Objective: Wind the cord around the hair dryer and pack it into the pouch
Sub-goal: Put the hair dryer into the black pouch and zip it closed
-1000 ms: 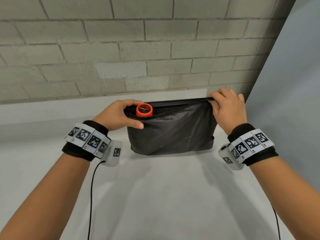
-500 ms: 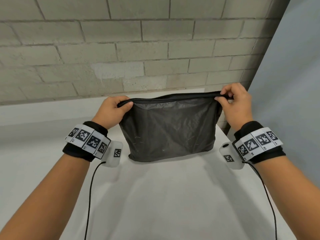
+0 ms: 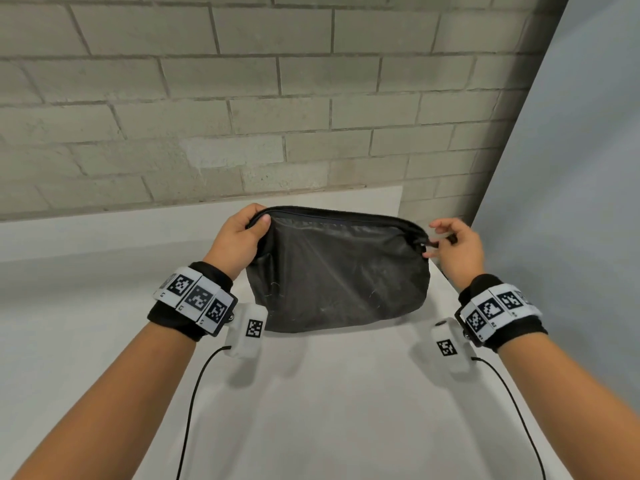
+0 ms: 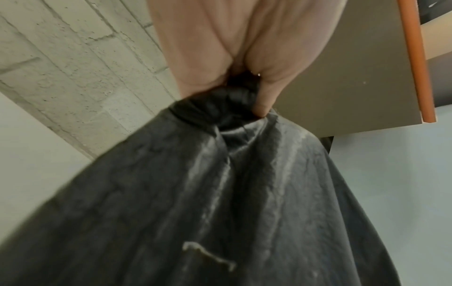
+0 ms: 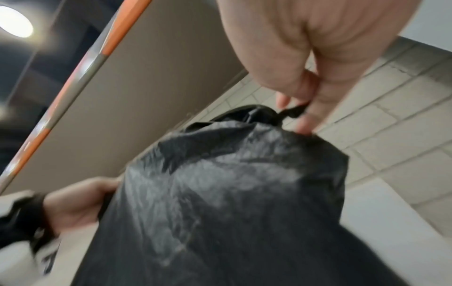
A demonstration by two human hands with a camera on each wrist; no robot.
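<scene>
A black pouch (image 3: 337, 271) stands upright on the white table (image 3: 329, 393), bulging, its top edge running between my two hands. My left hand (image 3: 239, 237) grips the pouch's top left corner, thumb on the front; the left wrist view shows the bunched fabric (image 4: 232, 104) squeezed in that grip. My right hand (image 3: 453, 244) pinches the small black zipper pull (image 5: 292, 111) at the pouch's top right corner, with the other fingers spread. The hair dryer and its cord are hidden inside the pouch.
A grey brick wall (image 3: 242, 98) rises right behind the table. A pale blue panel (image 3: 571, 202) closes off the right side. Thin black cables (image 3: 194, 403) hang from my wrist cameras over the table's front.
The dryer's orange end, visible at the pouch mouth a second ago, has gone inside. My right hand has shifted from gripping the rim to pinching the zipper pull at the corner.
</scene>
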